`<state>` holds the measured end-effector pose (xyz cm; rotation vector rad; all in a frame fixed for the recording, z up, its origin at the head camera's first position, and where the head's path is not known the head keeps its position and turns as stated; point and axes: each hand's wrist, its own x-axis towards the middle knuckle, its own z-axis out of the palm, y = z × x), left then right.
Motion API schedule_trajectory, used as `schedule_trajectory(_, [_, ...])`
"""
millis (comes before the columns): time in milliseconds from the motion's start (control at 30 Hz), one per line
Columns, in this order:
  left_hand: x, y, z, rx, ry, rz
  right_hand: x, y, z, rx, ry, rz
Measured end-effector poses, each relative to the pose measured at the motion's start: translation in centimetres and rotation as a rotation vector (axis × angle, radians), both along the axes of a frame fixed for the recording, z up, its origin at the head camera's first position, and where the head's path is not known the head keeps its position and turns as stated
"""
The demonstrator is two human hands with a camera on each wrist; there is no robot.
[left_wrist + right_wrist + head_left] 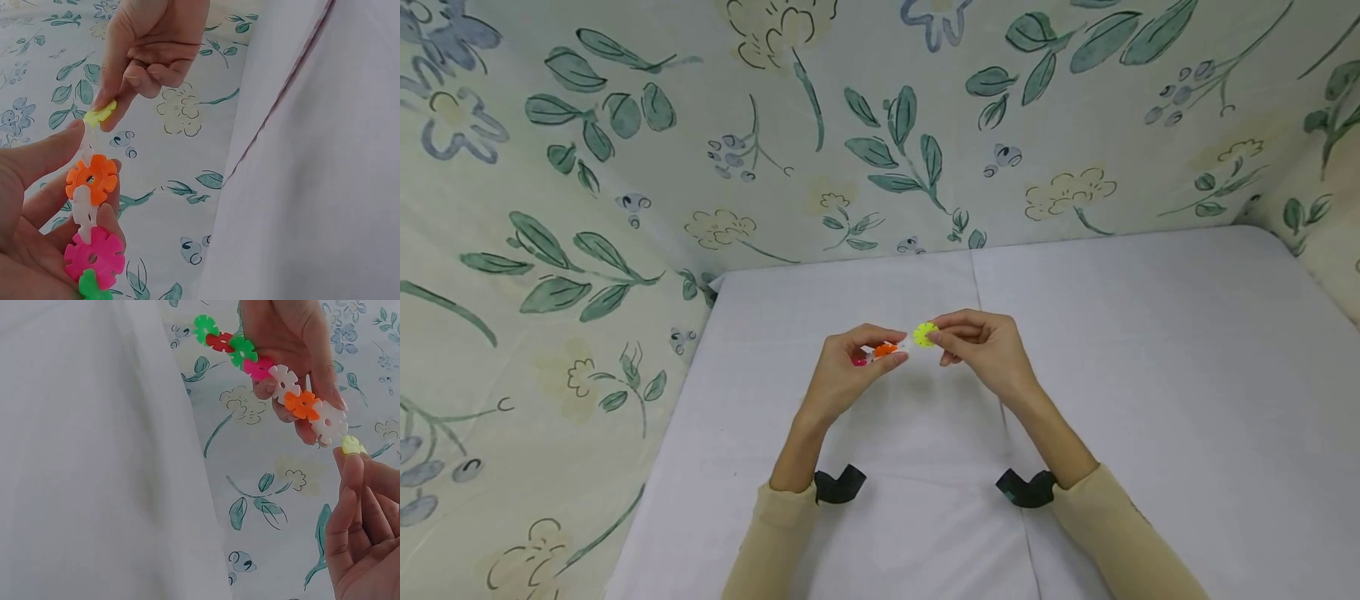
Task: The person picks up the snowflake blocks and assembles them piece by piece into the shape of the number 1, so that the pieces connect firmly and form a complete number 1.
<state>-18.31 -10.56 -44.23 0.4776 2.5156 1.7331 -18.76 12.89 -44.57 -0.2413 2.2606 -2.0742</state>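
Note:
In the head view my left hand (842, 371) grips a chain of flower-shaped plastic discs between thumb and fingers. The right wrist view shows its order: a green disc (205, 329) at the far end, then red, green, pink (257, 369), white, orange (302, 405) and a white disc (329, 422) near the thumb tip. My right hand (996, 354) pinches a yellow disc (923, 335) between thumb and index finger. The yellow disc's edge is right at the end white disc; whether the two are joined I cannot tell.
Both hands are above a table covered in white cloth (1150, 375), with a seam running down it. A leaf-and-flower patterned cloth (820, 192) hangs behind and to the left. Black straps (840, 485) show at both wrists, beside the beige sleeves.

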Motion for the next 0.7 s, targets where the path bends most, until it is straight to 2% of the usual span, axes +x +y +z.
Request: schedule_trajectory(700, [-0.11,0.09,-0.09,0.006,0.024,-0.003,0.30,-0.98,-0.43,-0.032,0.047,-0.022])
